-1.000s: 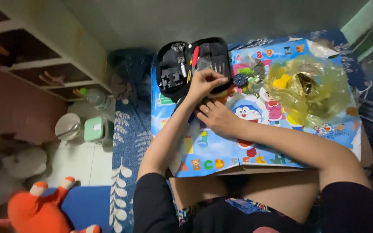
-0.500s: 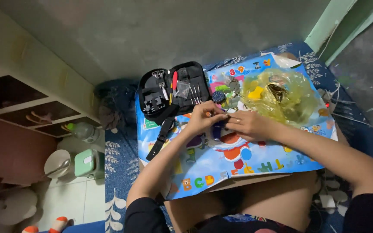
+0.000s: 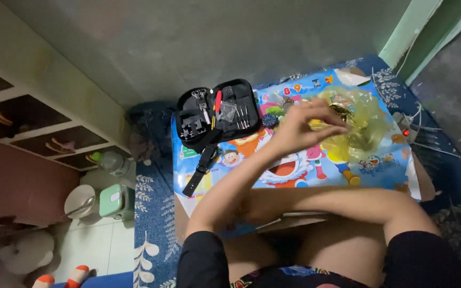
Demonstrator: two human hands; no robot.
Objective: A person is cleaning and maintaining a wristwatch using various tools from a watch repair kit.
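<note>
Single head-worn view, looking steeply down from above, fairly near, onto cartoon-printed mat (image 3: 294, 170) and lap

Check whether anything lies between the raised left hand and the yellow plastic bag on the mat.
Nothing visible does. The left hand is raised with its fingertips at the edge of the yellow bag. The open tool case lies behind it on the other side. The right hand is hidden under the left arm.
</note>
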